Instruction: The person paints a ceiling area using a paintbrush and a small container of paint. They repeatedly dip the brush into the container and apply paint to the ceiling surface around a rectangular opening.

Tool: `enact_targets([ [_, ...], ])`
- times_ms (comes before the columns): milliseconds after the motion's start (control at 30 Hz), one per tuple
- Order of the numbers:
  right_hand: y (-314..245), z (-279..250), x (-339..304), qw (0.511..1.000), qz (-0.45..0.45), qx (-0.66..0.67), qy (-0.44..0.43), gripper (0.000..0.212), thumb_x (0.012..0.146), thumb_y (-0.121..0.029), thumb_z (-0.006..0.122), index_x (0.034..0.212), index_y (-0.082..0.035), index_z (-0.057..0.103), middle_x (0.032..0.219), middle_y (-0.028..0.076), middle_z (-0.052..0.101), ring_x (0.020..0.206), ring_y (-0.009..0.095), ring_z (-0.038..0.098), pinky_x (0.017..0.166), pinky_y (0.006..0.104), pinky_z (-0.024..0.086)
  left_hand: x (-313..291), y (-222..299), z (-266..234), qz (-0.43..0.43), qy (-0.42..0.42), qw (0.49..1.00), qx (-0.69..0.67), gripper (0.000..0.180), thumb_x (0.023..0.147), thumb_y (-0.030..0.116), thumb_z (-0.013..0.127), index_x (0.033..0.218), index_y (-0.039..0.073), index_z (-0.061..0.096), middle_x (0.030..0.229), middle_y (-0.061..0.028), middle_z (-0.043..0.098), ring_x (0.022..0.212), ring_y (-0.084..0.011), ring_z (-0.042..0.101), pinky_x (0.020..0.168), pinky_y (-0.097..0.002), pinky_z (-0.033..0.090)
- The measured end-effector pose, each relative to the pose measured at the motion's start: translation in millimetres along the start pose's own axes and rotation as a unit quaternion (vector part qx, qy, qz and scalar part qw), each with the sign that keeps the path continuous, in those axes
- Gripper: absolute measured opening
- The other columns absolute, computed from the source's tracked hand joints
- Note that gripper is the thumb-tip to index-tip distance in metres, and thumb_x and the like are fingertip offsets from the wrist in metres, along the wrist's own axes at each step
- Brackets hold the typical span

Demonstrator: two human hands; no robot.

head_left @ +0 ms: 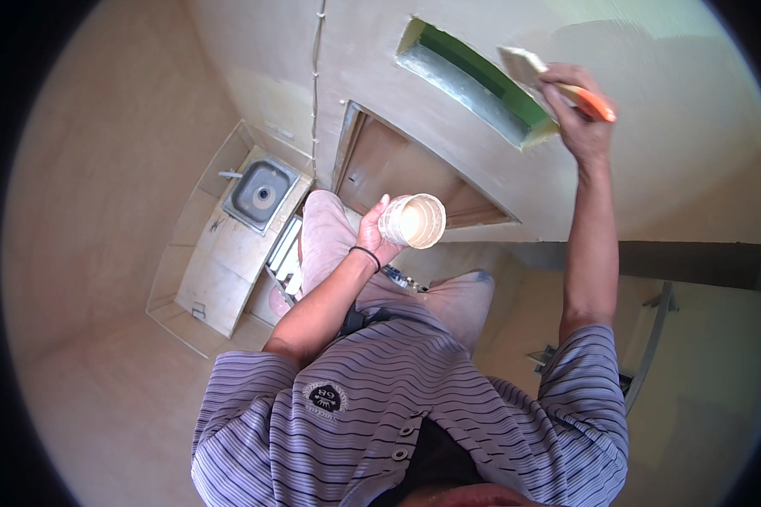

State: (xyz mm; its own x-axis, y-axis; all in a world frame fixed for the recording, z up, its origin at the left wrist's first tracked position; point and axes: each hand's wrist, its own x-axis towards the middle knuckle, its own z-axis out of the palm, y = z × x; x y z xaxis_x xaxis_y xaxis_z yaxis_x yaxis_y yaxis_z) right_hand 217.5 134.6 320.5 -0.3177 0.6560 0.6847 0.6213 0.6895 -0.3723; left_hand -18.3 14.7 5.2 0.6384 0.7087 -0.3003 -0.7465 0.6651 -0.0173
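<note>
In my left hand [370, 234] is a whitish paint pot [389, 221], its open top tipped into view with pale paint inside. The fingers wrap its side in front of my body. Raised at the upper right, my right hand [577, 108] grips a flat paintbrush [594, 103] with an orange handle. The brush's pale bristles point up and left, beside the right part of a recessed wall opening [473, 80] with green inside. Whether the bristles touch the wall [651, 110] I cannot tell. A damp-looking darker patch lies on the wall beyond the brush.
Below the opening is a brown wooden door [406, 169] in a frame. To the left, a steel sink [262, 194] is set in a tiled counter [216, 266]. A cable [316, 76] runs down the wall. A pale panel with a curved edge [651, 338] stands at lower right.
</note>
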Motion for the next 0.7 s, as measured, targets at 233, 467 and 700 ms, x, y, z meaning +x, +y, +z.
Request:
enact_targets([
  [233,43,26,-9,0.997,0.052,-0.036,0.049,0.013,0.081,0.003,0.072,0.092,-0.004,0.072,0.094,0.005,0.072,0.087,0.018,0.069,0.079,0.0306,0.055,-1,1,3,0.003,-0.012,1.000,0.003,0.054,0.095,0.050,0.059,0.128,0.007,0.062,0.128,-0.0123,0.066,0.120,-0.0304,0.061,0.105,-0.0525,0.046],
  [467,10,30,-33,0.962,-0.068,-0.197,0.174,0.016,0.076,0.006,0.074,0.087,-0.006,0.073,0.090,0.009,0.072,0.087,0.023,0.071,0.078,0.0330,0.056,-2,1,-6,0.017,-0.015,1.000,-0.012,0.052,0.096,0.049,0.058,0.127,0.007,0.063,0.128,-0.0120,0.066,0.120,-0.0305,0.061,0.103,-0.0532,0.046],
  [700,34,68,-34,0.993,0.036,0.004,0.117,0.014,0.079,0.004,0.073,0.089,-0.005,0.073,0.093,0.009,0.073,0.089,0.021,0.070,0.080,0.0319,0.055,0,0,2,-0.006,-0.006,1.000,0.005,0.053,0.095,0.049,0.059,0.127,0.006,0.062,0.129,-0.0124,0.065,0.120,-0.0306,0.061,0.103,-0.0525,0.047],
])
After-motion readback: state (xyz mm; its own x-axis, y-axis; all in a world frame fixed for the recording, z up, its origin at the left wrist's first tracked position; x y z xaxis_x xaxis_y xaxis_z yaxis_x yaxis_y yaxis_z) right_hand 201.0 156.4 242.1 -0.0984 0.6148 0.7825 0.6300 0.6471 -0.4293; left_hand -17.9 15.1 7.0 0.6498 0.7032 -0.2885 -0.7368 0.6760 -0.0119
